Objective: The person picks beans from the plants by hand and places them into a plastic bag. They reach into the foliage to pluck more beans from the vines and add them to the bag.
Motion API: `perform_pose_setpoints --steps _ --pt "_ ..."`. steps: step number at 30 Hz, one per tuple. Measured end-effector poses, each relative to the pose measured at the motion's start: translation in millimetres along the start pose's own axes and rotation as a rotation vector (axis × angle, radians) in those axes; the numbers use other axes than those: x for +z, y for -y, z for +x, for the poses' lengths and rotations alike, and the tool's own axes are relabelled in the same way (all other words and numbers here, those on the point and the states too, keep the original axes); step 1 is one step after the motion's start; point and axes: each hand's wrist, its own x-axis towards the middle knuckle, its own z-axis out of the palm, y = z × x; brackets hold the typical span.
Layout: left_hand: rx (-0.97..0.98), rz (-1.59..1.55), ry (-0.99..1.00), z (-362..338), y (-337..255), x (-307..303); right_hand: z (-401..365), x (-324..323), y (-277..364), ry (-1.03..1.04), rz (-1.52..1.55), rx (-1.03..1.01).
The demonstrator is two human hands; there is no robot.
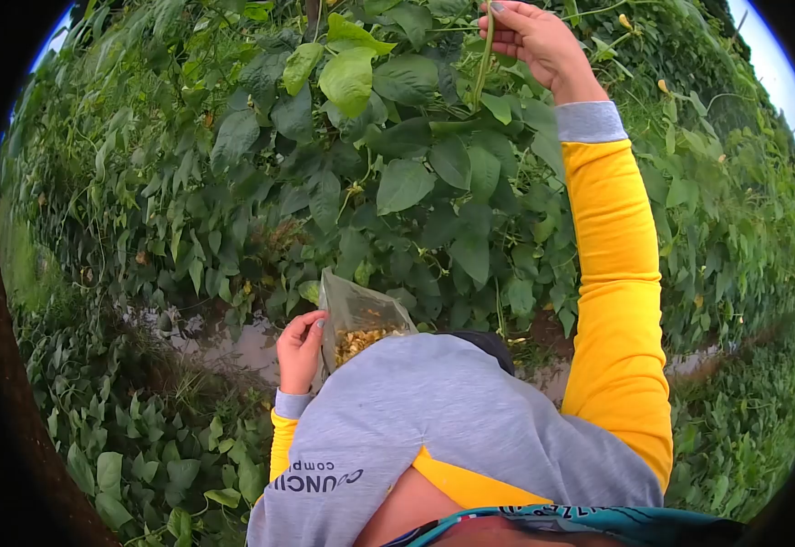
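My right hand (530,38) is raised at the top of the view, its fingers closed on a thin green stem or pod (483,68) that hangs down among the leaves. Low on the left, my left hand (302,351) pinches the edge of a clear plastic bag (361,305). The bag stands open in front of my body. Many small yellowish pieces (361,342) lie in its lower part, partly hidden by my grey shirt.
A dense wall of green climbing plants (407,187) fills the space ahead, with small yellow flowers (624,21) at the upper right. Below it runs a strip of wet, muddy ground (233,351). Low leafy plants (160,465) grow at the lower left.
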Motion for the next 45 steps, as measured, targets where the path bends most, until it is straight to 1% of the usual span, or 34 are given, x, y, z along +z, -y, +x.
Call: perform_pose_setpoints --steps 2,3,4,7,8,11,12,15,18,21,23,25,27,30,33,34,37,38,41,44,45 --pt "-0.026 -0.029 -0.018 -3 6 -6 -7 14 32 0.147 0.167 0.156" --pt "-0.031 -0.043 -0.023 -3 8 -8 -9 17 36 0.213 0.254 0.233" --pt "-0.034 -0.055 -0.025 -2 9 -10 -6 19 34 0.319 0.3 0.255" --pt "-0.063 -0.114 -0.02 0 11 -12 -2 33 33 0.268 0.267 0.181" --pt "-0.066 -0.111 -0.01 1 13 -13 -1 40 30 0.148 0.197 0.099" --pt "-0.064 -0.092 0.004 4 15 -16 13 39 20 -0.021 -0.553 -0.295" --pt "-0.056 -0.079 0.001 5 14 -15 15 39 16 -0.099 -0.671 -0.413" --pt "-0.051 -0.117 -0.001 5 16 -14 2 50 23 -0.348 -1.025 -0.66" --pt "-0.058 -0.129 0.006 5 20 -16 -1 48 21 -0.458 -1.204 -0.829" --pt "-0.079 -0.05 0.006 4 12 -20 -2 50 13 -0.505 -1.136 -0.698" --pt "-0.089 -0.044 0.002 6 10 -19 2 53 12 -0.303 -0.817 -0.419" --pt "-0.093 -0.1 0.016 6 14 -21 -13 40 43 0.234 -0.11 0.263" --pt "-0.106 -0.099 0.028 9 14 -22 -8 51 13 0.207 0.161 0.241" --pt "-0.111 -0.086 0.055 15 16 -26 -7 43 8 0.411 0.289 0.137" --pt "-0.082 -0.073 0.067 19 15 -24 -8 46 4 0.321 0.139 0.059" --pt "-0.089 -0.053 0.077 21 15 -25 -12 52 5 0.189 0.101 0.012" --pt "-0.094 -0.09 0.081 24 16 -24 -11 60 -7 -0.097 -0.395 -0.307" --pt "-0.096 -0.09 0.085 25 15 -23 -14 61 -7 -0.169 -0.389 -0.317" --pt "-0.1 -0.099 0.095 24 10 -20 -17 59 -2 -0.272 -0.595 -0.281" --pt "-0.09 -0.104 0.107 27 13 -16 -21 56 0 -0.159 -0.32 -0.102" --pt "-0.088 -0.088 0.11 28 14 -15 -23 54 0 -0.119 -0.282 -0.099"
